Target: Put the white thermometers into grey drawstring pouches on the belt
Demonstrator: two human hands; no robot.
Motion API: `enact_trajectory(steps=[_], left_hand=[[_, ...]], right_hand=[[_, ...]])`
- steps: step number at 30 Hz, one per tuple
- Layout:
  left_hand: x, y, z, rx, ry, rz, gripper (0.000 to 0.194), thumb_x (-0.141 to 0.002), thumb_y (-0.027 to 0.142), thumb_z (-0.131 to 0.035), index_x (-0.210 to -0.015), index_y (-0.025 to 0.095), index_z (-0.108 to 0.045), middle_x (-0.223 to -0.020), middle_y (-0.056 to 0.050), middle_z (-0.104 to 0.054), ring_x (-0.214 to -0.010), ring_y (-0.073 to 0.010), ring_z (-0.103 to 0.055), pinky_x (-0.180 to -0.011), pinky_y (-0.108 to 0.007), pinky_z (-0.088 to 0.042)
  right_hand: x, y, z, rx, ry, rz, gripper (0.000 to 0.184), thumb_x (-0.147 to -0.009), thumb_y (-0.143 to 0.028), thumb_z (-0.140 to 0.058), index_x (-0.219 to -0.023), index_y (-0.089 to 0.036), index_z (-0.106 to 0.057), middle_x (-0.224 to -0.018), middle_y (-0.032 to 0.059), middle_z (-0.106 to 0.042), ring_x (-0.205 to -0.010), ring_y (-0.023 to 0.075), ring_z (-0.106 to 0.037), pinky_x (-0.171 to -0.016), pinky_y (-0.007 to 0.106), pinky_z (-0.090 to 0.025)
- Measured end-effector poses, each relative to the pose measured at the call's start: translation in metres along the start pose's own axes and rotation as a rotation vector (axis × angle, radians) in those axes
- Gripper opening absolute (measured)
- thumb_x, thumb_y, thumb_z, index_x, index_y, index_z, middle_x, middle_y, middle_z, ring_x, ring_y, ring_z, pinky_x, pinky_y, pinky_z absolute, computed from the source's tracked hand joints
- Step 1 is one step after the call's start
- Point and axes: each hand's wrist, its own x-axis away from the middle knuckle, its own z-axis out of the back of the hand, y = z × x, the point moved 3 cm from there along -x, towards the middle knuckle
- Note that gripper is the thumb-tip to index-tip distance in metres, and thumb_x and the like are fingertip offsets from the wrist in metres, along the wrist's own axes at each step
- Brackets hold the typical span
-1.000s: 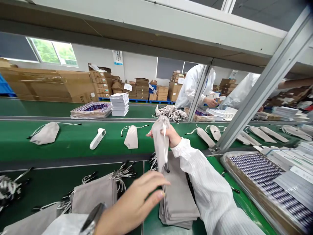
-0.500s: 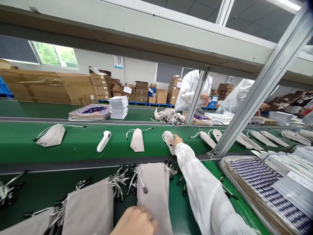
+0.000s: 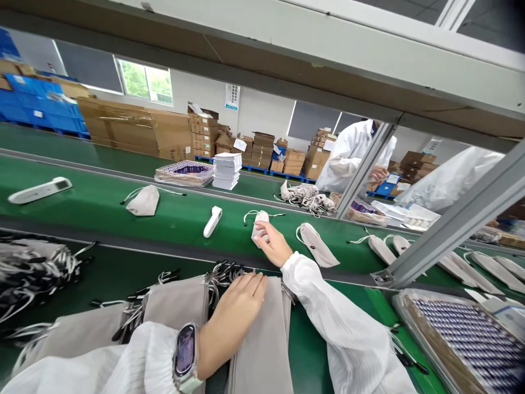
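Observation:
My right hand (image 3: 274, 244) reaches onto the raised green belt, its thumb and fingers apart over a small grey drawstring pouch (image 3: 261, 218). The fingertips seem to touch the cloth and partly cover it. My left hand (image 3: 243, 301) lies flat with fingers stretched across the top end of a stack of grey drawstring pouches (image 3: 262, 350), by the cords. Right of my right hand, a longer, filled-looking pouch (image 3: 318, 246) lies on the belt. To the left are a white handheld device with a small screen (image 3: 212, 222) and another pouch (image 3: 144, 201).
Another white device (image 3: 40, 190) lies far left on the belt. More pouch stacks (image 3: 176, 301) lie beside my left arm. At right sits a tray of striped batteries (image 3: 467, 334). A slanted metal post (image 3: 455, 213) and an overhead shelf (image 3: 287, 54) frame the space. Co-workers in white (image 3: 348, 153) stand beyond.
My right hand has let go of the longer pouch and moved left to the small one. My left hand has slid up the stack to its corded end. The view has turned left.

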Motion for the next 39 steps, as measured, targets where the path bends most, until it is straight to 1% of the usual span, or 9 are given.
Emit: enact_trajectory(steps=[5, 10, 14, 19, 22, 28, 32, 35, 39], left_hand=[[0.005, 0.004, 0.006, 0.043, 0.017, -0.014, 0.045, -0.069, -0.007, -0.033, -0.110, 0.007, -0.046, -0.105, -0.015, -0.053, -0.100, -0.0252, -0.047, -0.086, -0.038, -0.037], [0.005, 0.000, 0.023, 0.042, -0.050, 0.064, 0.028, -0.068, -0.005, -0.037, -0.084, 0.011, -0.053, -0.084, -0.011, -0.055, -0.082, -0.0243, -0.049, -0.073, -0.037, -0.040], [0.004, -0.013, 0.036, 0.034, -0.143, 0.158, 0.020, -0.067, 0.000, -0.044, -0.081, 0.010, -0.055, -0.080, -0.013, -0.057, -0.083, -0.0273, -0.048, -0.071, -0.040, -0.039], [0.009, -0.025, 0.048, 0.031, -0.201, 0.159, 0.024, -0.061, 0.000, -0.050, -0.083, 0.007, -0.057, -0.081, -0.015, -0.058, -0.084, -0.0298, -0.048, -0.071, -0.043, -0.038], [0.013, -0.025, 0.056, 0.044, -0.235, 0.179, 0.025, -0.062, 0.000, -0.049, -0.083, 0.010, -0.057, -0.084, -0.014, -0.058, -0.086, -0.0296, -0.048, -0.071, -0.043, -0.038], [0.017, -0.026, 0.061, 0.030, -0.372, 0.178, 0.041, -0.051, -0.003, -0.055, -0.090, 0.009, -0.054, -0.089, -0.014, -0.058, -0.085, -0.0304, -0.050, -0.072, -0.044, -0.038], [0.014, -0.029, 0.059, 0.121, -0.237, 0.044, 0.018, -0.065, 0.003, -0.052, -0.080, 0.013, -0.052, -0.076, -0.008, -0.058, -0.074, -0.0225, -0.050, -0.067, -0.035, -0.038], [0.009, -0.029, 0.063, 0.301, -0.112, -0.052, 0.004, -0.078, 0.015, -0.048, -0.075, 0.016, -0.048, -0.074, -0.003, -0.055, -0.077, -0.0188, -0.047, -0.063, -0.027, -0.036], [0.000, -0.028, 0.071, 0.405, -0.104, -0.115, 0.014, -0.084, 0.023, -0.043, -0.071, 0.018, -0.044, -0.072, 0.001, -0.051, -0.071, -0.0139, -0.046, -0.059, -0.022, -0.032]], right_hand=[[-0.011, 0.007, -0.009, -0.038, 0.028, -0.087, 0.036, -0.079, -0.039, -0.039, -0.111, -0.022, -0.040, -0.093, 0.0034, -0.052, -0.073, 0.0110, -0.052, -0.074, 0.029, -0.042], [-0.036, 0.012, -0.038, -0.062, -0.061, -0.136, 0.036, -0.080, -0.037, -0.037, -0.113, -0.024, -0.039, -0.091, 0.0021, -0.051, -0.069, 0.0116, -0.053, -0.069, 0.030, -0.044], [-0.054, 0.003, -0.081, 0.175, -0.264, -0.010, 0.035, -0.083, -0.030, -0.036, -0.117, -0.031, -0.043, -0.104, 0.0036, -0.046, -0.085, 0.0125, -0.050, -0.083, 0.030, -0.037], [-0.064, 0.012, -0.109, 0.432, -0.299, -0.163, 0.038, -0.073, -0.051, -0.046, -0.103, -0.030, -0.053, -0.108, 0.0064, -0.045, -0.102, 0.0236, -0.042, -0.084, 0.037, -0.033], [-0.068, 0.026, -0.100, 0.411, -0.242, -0.263, 0.040, -0.061, -0.049, -0.061, -0.090, -0.022, -0.054, -0.095, 0.0071, -0.051, -0.095, 0.0249, -0.047, -0.079, 0.038, -0.035], [-0.072, 0.053, -0.079, 0.193, -0.061, -0.453, 0.055, -0.054, -0.029, -0.070, -0.102, -0.023, -0.043, -0.092, 0.0063, -0.055, -0.094, 0.0254, -0.050, -0.078, 0.039, -0.037], [-0.073, 0.061, -0.070, -0.123, 0.096, -0.591, 0.035, -0.064, -0.021, -0.061, -0.095, -0.021, -0.045, -0.093, 0.0070, -0.055, -0.089, 0.0223, -0.055, -0.071, 0.038, -0.045], [-0.077, 0.053, -0.052, -0.423, 0.167, -0.619, 0.032, -0.071, -0.020, -0.055, -0.100, -0.021, -0.041, -0.089, 0.0059, -0.057, -0.077, 0.0178, -0.060, -0.061, 0.033, -0.050], [-0.080, 0.012, -0.011, -0.819, 0.200, -0.459, 0.048, -0.074, -0.017, -0.053, -0.114, -0.028, -0.028, -0.093, 0.0023, -0.059, -0.082, 0.0148, -0.061, -0.064, 0.030, -0.051]])
